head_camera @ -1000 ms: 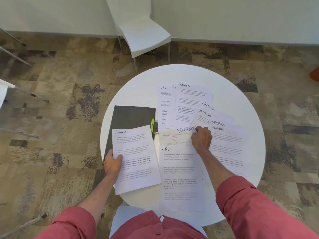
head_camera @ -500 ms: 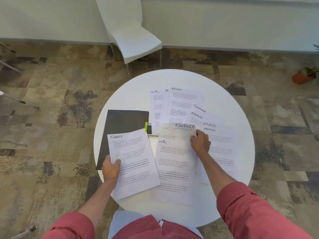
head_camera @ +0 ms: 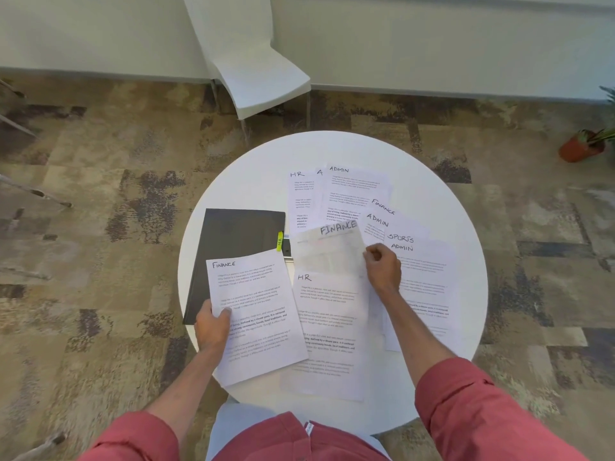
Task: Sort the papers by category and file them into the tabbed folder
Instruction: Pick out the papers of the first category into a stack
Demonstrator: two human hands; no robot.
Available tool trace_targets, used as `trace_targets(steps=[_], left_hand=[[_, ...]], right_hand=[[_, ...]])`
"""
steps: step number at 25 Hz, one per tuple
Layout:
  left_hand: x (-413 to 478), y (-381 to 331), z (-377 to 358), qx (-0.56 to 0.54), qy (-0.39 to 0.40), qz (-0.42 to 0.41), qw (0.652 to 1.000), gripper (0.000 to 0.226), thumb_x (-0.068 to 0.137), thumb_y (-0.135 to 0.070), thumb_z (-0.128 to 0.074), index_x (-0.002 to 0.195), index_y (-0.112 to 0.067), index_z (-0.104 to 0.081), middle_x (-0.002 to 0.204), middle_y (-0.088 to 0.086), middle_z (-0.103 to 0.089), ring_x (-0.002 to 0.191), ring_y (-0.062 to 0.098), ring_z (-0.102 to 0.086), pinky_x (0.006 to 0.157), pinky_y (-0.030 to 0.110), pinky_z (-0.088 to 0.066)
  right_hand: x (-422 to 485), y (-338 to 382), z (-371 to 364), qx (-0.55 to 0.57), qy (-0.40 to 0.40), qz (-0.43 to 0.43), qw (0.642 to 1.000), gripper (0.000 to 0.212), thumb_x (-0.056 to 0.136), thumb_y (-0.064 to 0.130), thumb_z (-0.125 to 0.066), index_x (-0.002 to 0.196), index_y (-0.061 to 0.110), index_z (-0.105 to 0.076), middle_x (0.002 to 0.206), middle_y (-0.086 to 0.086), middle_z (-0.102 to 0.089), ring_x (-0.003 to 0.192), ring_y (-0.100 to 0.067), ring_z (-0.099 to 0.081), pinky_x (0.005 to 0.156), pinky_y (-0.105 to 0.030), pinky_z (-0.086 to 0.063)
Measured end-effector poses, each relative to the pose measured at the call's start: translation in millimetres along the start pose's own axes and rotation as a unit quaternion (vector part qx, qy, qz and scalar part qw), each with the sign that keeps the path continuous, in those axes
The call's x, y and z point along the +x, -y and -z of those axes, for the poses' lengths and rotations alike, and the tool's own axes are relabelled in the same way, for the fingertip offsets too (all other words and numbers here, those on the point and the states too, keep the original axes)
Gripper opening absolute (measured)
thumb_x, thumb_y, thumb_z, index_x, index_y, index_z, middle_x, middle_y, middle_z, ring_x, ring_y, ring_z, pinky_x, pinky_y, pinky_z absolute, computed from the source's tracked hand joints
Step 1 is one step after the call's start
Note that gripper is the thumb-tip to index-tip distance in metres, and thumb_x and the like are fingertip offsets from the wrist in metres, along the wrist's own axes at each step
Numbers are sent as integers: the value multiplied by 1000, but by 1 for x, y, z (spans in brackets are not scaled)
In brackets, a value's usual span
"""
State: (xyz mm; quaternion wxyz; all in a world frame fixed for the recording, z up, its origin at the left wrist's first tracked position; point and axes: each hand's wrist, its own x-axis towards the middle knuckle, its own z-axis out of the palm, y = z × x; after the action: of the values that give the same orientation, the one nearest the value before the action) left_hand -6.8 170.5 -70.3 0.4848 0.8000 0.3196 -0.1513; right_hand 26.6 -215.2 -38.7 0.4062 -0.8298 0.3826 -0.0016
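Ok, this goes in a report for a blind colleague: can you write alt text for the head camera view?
A person's left hand holds a sheet headed FINANCE while the right hand pinches a smaller FINANCE slip over a round white table spread with labelled papers; a dark folder lies at left.

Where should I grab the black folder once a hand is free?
The black folder: probably grip its left edge, from the left. That edge lies bare by the table rim; the Finance sheet in the left hand covers its near right corner.
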Motion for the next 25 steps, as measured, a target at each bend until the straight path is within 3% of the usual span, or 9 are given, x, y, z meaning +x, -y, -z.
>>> trace_targets(steps=[2, 4, 7, 15, 22, 25], left_hand=[[0, 4, 1, 3, 1, 10, 1000, 14, 103, -3, -62, 115, -9, -61, 111, 11, -71, 102, 34, -69, 88, 46, -56], [0, 7, 1, 0, -3, 21, 1000, 14, 102, -3, -62, 115, -10, -62, 112, 12, -72, 102, 35, -69, 89, 47, -56], [-1, 0, -1, -6, 1, 15, 1000, 15, 102, -3, -62, 116, -9, -62, 112, 12, -72, 102, 34, -69, 88, 46, -56], [-3, -2, 0, -22, -16, 6, 1000, 15, 102, -1, -59, 114, -8, -64, 108, 12, -72, 102, 36, -70, 83, 42, -54], [-7, -32, 5, -119, -46, -19, 992, 24, 98, 3, -59, 119, -6, -68, 110, 9, -75, 102, 31, -71, 71, 32, -55], [-9, -53, 6, -166, -39, -28, 985, 28, 99, 3, -59, 123, -7, -69, 114, 7, -74, 101, 27, -71, 70, 30, -55]], right_hand=[[0, 5, 4, 22, -8, 41, 999, 6, 100, 29, -66, 101, 24, -64, 95, 7, -72, 84, -17, -67, 65, -28, -44], [-1, 0, 5, -36, 27, 15, 999, 11, 98, 33, -68, 102, 25, -62, 97, 8, -71, 84, -21, -69, 68, -32, -49], [-5, -15, -1, -84, 50, -20, 995, 4, 97, 18, -66, 100, 21, -67, 93, 8, -70, 92, -27, -70, 70, -34, -50], [0, 27, 13, 86, -17, 149, 985, 12, 110, 25, -53, 99, 26, -56, 80, -3, -66, 65, -16, -53, 57, -31, -38], [2, 86, 45, 241, -61, 179, 952, 15, 112, 33, -53, 109, 18, -56, 92, 5, -73, 82, -8, -72, 63, -25, -56], [4, 104, 56, 294, -50, 168, 939, 16, 110, 33, -55, 110, 17, -56, 96, 1, -78, 87, -20, -77, 69, -37, -62]])
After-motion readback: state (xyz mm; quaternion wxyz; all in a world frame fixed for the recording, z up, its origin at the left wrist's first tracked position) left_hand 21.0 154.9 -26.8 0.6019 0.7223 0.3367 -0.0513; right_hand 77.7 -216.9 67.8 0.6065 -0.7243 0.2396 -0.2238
